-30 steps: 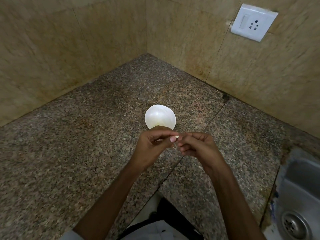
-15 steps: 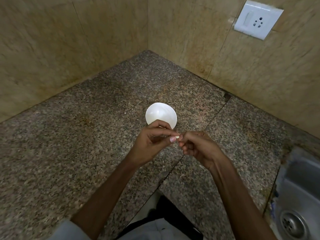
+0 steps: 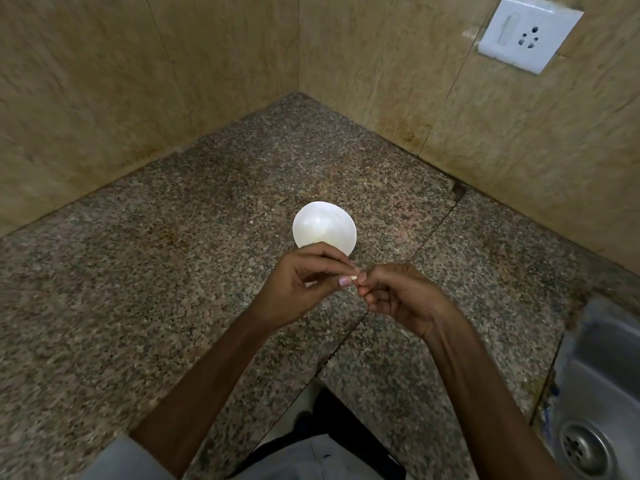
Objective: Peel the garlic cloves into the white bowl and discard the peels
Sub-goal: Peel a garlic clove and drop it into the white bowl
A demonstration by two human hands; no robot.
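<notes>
Currently noted one white bowl (image 3: 323, 225) on the speckled granite worktop (image 3: 138, 289), its near rim hidden behind the left hand (image 3: 298, 287). Counted one small pale garlic clove (image 3: 354, 278), pinched between curled fingers of left hand and right hand (image 3: 401, 297), just in front of the bowl. Logged one steel sink (image 3: 595, 375) with one drain (image 3: 585, 448) at right edge, one white wall socket (image 3: 528, 32) upper right.

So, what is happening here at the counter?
A person is peeling garlic by hand. The left hand and the right hand both pinch one small garlic clove between their fingertips, on the near side of the white bowl that stands on the granite counter. What the bowl holds cannot be told.
</notes>
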